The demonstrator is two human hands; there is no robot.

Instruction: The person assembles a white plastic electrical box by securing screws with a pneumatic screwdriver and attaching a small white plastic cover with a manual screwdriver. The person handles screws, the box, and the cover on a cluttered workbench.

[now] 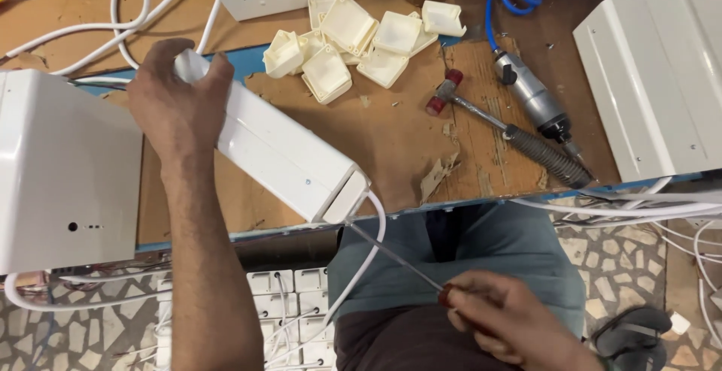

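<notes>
Left hand (pixel 177 104) clamps the far end of the white casing (pixel 282 149), long axis slanting toward the right hand (pixel 508 322), which is fisted on a screwdriver (pixel 398 260), tip at the casing's near end.

Left hand (pixel 177 104) is covering the far end of the long white housing (pixel 282 149). Right hand (pixel 511 322) is hiding most of the screwdriver (pixel 398 262) handle and running off the bottom edge. White box (pixel 64 168) is being cut by the left edge. Screwdriver tip too small to tell.
</notes>
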